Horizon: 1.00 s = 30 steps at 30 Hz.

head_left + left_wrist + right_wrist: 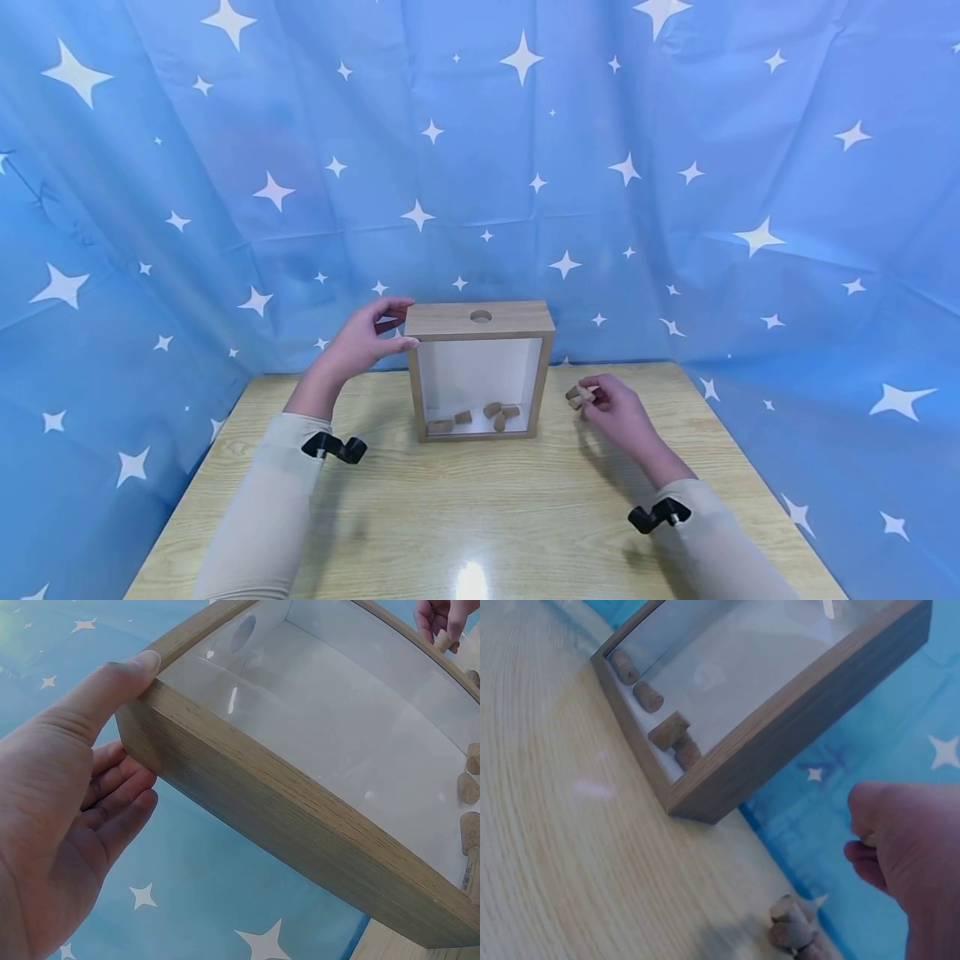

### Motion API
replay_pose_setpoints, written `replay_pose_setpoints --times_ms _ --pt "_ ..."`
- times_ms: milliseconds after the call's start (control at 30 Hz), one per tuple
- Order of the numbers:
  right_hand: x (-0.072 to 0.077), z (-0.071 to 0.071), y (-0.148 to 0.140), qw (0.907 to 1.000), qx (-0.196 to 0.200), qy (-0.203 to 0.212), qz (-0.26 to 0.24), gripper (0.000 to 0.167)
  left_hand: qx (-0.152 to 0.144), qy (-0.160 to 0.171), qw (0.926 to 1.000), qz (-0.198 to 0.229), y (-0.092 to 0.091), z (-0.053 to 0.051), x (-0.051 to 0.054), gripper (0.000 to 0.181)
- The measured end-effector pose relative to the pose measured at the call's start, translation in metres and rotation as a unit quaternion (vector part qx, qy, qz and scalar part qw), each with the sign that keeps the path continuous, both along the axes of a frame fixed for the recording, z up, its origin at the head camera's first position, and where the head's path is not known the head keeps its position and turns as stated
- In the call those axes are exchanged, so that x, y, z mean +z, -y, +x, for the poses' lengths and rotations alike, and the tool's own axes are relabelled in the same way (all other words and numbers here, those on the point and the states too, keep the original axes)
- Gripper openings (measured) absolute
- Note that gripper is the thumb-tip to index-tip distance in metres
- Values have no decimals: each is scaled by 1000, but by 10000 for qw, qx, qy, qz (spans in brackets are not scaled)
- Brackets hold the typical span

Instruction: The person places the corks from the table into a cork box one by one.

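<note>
Right grip (618, 415) pinches cork (443, 640), shown in left wrist view, mostly hidden in right wrist's. Loose corks (790, 934) on bench (420, 508), cut off in right wrist view. Left grip (358, 340) holds wooden box (517, 315) by upper corner; more corks (463, 417) inside.

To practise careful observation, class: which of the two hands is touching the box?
The left hand: its thumb is on a top corner of the box. The right hand, apart from it, pinches a cork.
</note>
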State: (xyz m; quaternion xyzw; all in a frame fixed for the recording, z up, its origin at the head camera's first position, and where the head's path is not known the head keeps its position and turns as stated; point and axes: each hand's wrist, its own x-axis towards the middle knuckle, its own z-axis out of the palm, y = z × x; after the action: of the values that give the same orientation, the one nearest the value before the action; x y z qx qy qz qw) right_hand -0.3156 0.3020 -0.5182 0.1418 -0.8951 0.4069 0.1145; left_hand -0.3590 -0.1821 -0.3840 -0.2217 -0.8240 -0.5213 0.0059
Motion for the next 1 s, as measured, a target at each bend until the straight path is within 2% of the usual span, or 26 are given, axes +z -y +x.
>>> replay_pose_setpoints --times_ms 567,833,1000 --pt "17 1 0 9983 -177 -356 -434 38 5 22 10000 -8 0 0 1 72" --pt "36 2 3 9972 -296 -309 -606 21 -10 6 10000 -11 0 0 0 73" --pt "50 4 5 9957 -201 -401 -809 21 -29 10 10000 24 0 0 0 72"
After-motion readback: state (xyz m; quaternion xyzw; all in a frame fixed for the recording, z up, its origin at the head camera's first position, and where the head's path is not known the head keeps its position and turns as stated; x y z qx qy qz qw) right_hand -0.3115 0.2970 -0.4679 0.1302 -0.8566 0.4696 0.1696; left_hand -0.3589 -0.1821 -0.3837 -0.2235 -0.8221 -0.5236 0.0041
